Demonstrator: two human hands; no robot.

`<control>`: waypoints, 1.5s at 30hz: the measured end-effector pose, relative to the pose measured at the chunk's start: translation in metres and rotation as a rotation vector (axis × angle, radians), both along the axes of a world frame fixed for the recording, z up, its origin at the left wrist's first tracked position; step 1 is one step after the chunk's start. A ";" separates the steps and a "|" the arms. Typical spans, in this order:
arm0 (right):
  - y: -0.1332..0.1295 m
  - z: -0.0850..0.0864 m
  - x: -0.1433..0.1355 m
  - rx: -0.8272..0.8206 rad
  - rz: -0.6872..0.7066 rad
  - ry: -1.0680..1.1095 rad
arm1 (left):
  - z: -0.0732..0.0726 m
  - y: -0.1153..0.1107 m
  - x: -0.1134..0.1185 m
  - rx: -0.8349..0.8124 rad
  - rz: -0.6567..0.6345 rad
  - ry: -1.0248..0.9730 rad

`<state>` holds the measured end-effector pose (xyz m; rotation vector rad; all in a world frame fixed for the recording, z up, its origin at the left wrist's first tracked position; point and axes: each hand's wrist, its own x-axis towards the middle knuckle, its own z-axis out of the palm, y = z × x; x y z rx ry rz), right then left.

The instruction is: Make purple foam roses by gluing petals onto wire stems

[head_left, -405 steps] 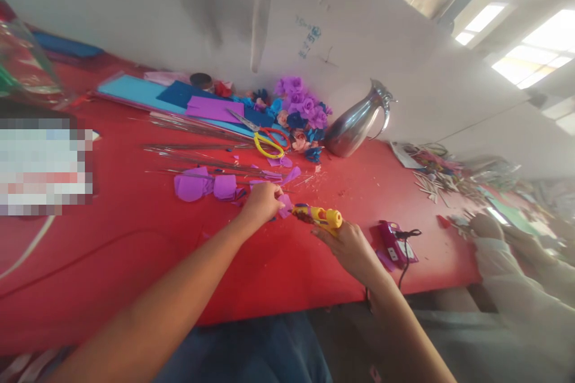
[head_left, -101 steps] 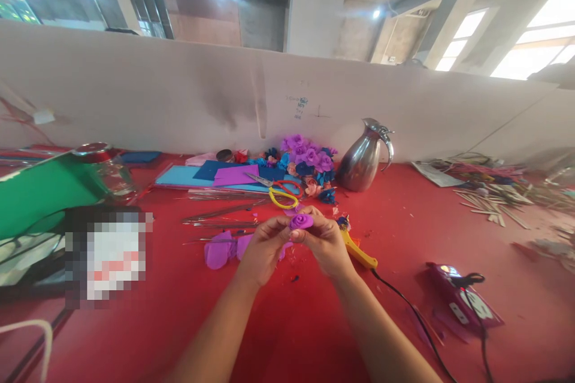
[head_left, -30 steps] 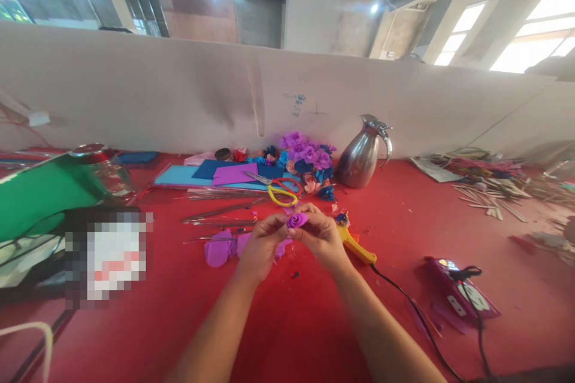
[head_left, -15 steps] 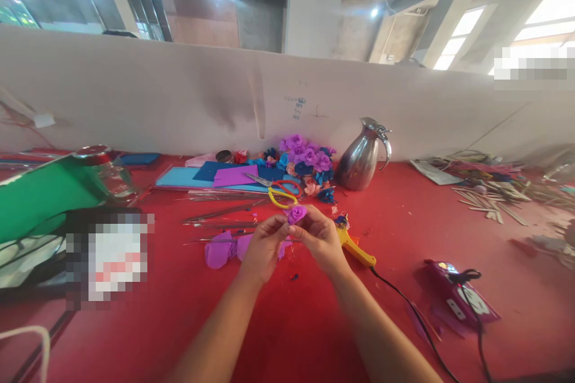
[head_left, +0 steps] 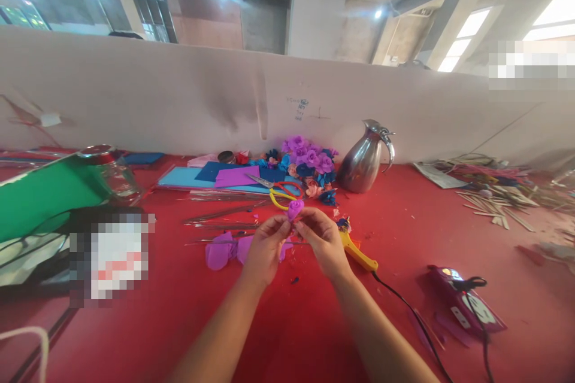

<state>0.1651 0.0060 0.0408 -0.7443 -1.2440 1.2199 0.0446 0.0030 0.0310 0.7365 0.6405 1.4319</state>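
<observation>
A small purple paper flower (head_left: 295, 209) stands upright between my two hands, above the red table. My left hand (head_left: 269, 242) pinches its base between thumb and fingers. From the other side, my right hand (head_left: 322, 241) has its thumb and fingertips closed at the same base. Cut purple petals (head_left: 219, 253) lie beside and partly behind my left hand. Scissors (head_left: 284, 194) with red and yellow handles rest just beyond the flower. To the right of my right hand lies a yellow glue gun (head_left: 360, 253), its tip hidden.
Finished paper flowers (head_left: 309, 158) are heaped near the wall beside a steel jug (head_left: 363, 158). Coloured paper sheets (head_left: 179, 177) and thin wires (head_left: 215, 209) lie beyond my hands. A purple power strip (head_left: 467, 299) sits at right, a glass jar (head_left: 114, 176) at left.
The flower has tipped from facing me to more upright, showing its side. My right fingers have shifted slightly lower, at its base. The view has moved a little.
</observation>
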 end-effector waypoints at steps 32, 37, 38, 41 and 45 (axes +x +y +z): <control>-0.006 -0.007 -0.002 0.032 -0.200 -0.208 | 0.012 0.001 -0.026 0.148 0.418 0.225; -0.007 -0.005 0.000 0.077 -0.226 -0.317 | 0.027 0.005 -0.076 0.162 0.452 0.178; -0.008 -0.004 0.000 0.110 -0.229 -0.359 | 0.025 0.006 -0.086 0.154 0.419 0.217; -0.015 -0.007 -0.004 0.296 -0.258 -0.543 | 0.011 0.007 -0.111 0.093 0.446 0.297; -0.025 -0.020 -0.027 0.482 -0.162 -0.744 | -0.005 0.012 -0.128 0.049 0.583 0.144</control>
